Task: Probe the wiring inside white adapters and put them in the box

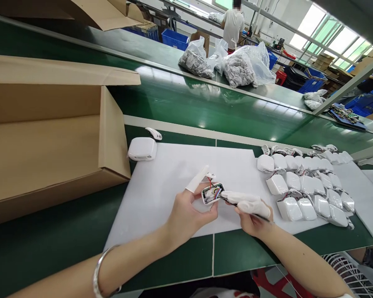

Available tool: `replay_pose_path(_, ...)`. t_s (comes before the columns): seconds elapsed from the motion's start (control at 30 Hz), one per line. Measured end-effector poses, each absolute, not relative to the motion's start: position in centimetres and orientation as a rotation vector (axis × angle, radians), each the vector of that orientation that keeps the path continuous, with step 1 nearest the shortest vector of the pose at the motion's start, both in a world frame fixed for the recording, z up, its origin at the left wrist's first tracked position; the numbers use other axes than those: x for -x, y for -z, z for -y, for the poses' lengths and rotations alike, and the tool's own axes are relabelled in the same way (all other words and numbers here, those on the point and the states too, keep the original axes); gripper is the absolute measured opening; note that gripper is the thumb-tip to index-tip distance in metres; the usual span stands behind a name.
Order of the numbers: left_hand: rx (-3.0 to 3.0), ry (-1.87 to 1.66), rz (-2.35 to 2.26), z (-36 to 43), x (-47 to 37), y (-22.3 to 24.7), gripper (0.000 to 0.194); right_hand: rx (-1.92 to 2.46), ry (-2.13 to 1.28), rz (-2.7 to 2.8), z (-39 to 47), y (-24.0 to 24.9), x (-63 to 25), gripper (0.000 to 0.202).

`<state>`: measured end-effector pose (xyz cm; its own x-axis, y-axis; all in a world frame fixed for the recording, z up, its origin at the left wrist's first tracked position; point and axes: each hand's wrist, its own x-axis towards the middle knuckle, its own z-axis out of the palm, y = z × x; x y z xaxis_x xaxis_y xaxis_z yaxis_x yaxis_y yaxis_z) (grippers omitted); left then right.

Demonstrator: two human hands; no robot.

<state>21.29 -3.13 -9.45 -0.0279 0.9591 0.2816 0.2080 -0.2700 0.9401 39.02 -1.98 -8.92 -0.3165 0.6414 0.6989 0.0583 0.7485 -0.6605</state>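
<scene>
Between the thumb and fingers of my left hand is a small white plastic housing, its open side up, with red, blue and other coloured wires inside. A small white part hangs by wires at its far edge. My right hand grips thin dark tweezers, whose tip reaches the housing's right edge among the wires. White finger covers sit on fingers of both hands. Both hands are over a white sheet.
Several rows of white housings with wired parts stand on the right. At the sheet's far left corner are another white housing and a curved white piece. An open cardboard box stands left. Bags of parts lie beyond the green belt.
</scene>
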Motion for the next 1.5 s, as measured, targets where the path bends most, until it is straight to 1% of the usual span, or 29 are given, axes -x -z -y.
replay_pose_path(0.03,-1.561,-1.362,-1.265,3.1,-21.3,9.4,0.033,0.5,-0.579,1.885,2.0,8.8,-39.2,0.051)
replay_pose_path(0.07,-1.567,-1.362,-1.272,3.1,-21.3,9.4,0.032,0.471,-0.546,1.937,2.1,8.6,-39.4,0.052)
replay_pose_path(0.1,-1.569,-1.362,-1.278,3.2,-21.3,9.4,0.032,0.465,-0.548,1.973,2.2,8.4,-39.5,0.048)
replay_pose_path(0.2,-1.584,-1.386,-1.296,3.2,-21.2,9.4,0.03,0.571,-0.673,2.058,2.6,7.9,-39.9,0.024)
replay_pose_path(0.27,-1.61,-1.429,-1.322,3.3,-21.1,9.4,0.029,0.638,-0.672,2.113,2.8,7.9,-40.0,0.019)
replay_pose_path(0.33,-1.637,-1.451,-1.355,3.3,-21.1,9.4,0.03,0.626,-0.565,2.146,2.9,8.2,-40.1,0.021)
replay_pose_path(0.43,-1.679,-1.442,-1.393,3.3,-21.1,9.3,0.035,0.536,-0.394,2.091,2.6,8.9,-40.0,0.033)
replay_pose_path(0.53,-1.728,-1.44,-1.392,3.3,-21.1,9.3,0.037,0.527,-0.354,1.95,2.3,9.1,-39.5,0.045)
replay_pose_path(0.6,-1.759,-1.449,-1.369,3.2,-21.0,9.3,0.036,0.583,-0.425,1.853,2.3,9.0,-39.2,0.042)
replay_pose_path(0.77,-1.815,-1.459,-1.269,2.9,-20.6,9.1,0.039,0.65,-0.742,1.54,2.7,9.2,-38.4,0.022)
replay_pose_path(0.87,-1.831,-1.432,-1.229,2.8,-20.6,9.1,0.04,0.652,-0.865,1.471,2.7,9.4,-38.3,0.019)
replay_pose_path(0.93,-1.832,-1.413,-1.238,2.9,-20.6,9.1,0.041,0.649,-0.841,1.519,2.7,9.2,-38.4,0.019)
replay_pose_path(1.1,-1.859,-1.379,-1.266,3.2,-20.8,9.0,0.04,0.688,-0.632,1.761,2.6,8.2,-39.1,0.019)
replay_pose_path(1.3,-1.924,-1.354,-1.234,3.6,-20.7,9.1,0.043,0.66,-0.342,1.996,3.0,7.0,-40.0,0.029)
replay_pose_path(1.4,-1.917,-1.359,-1.254,3.5,-20.7,9.2,0.043,0.688,-0.362,1.899,3.1,7.0,-39.9,0.028)
replay_pose_path(1.5,-1.931,-1.391,-1.278,3.4,-20.7,9.2,0.042,0.751,-0.562,1.695,3.0,7.4,-39.5,0.018)
